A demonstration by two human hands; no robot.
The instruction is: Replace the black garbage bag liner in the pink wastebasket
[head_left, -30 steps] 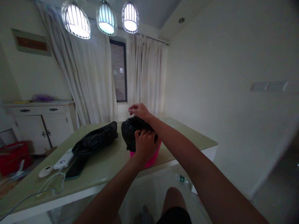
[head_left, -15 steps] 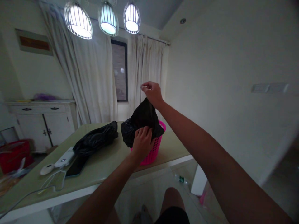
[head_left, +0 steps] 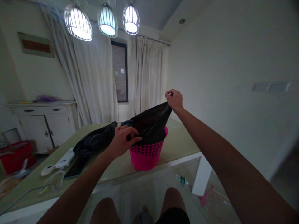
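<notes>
Both hands stretch black bag (head_left: pixel 150 123) over pink basket (head_left: pixel 146 154).

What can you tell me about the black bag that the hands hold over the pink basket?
The black bag looks like thin, shiny, crinkled plastic film. It is stretched over the mouth of the pink basket, a perforated plastic basket standing upright on the table, and covers most of its rim. The right hand pinches one corner and pulls it up and to the right, above the basket. The left hand grips the opposite edge near the basket's left rim. What is inside cannot be seen.
</notes>
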